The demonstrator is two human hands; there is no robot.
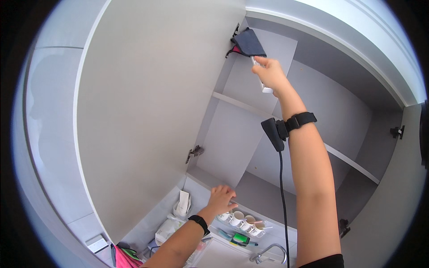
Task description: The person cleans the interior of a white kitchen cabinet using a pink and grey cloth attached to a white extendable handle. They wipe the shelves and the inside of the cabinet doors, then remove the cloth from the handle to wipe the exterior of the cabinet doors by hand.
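Note:
My right hand [269,73] reaches up into an open wall cabinet, its fingers closed around a slim white object [267,89] whose kind I cannot tell. Just beyond its fingertips, a dark grey cloth [249,43] with a pink part hangs at the cabinet's upper left corner. Lower down, my left hand [223,198] rests at the cabinet's bottom front edge, fingers spread, holding nothing that shows. Below that hand, several white cups [237,217] stand in a row in a holder on the wall. A black device with a cable is strapped to my right wrist.
A large cabinet door [150,100] stands open at the left, another [392,187] at the right. A shelf [352,162] crosses the cabinet. Below are a chrome faucet [273,248], a white basin [224,254], a green-faced brush [240,238], a tissue pack [167,229] and a pink cloth [125,258].

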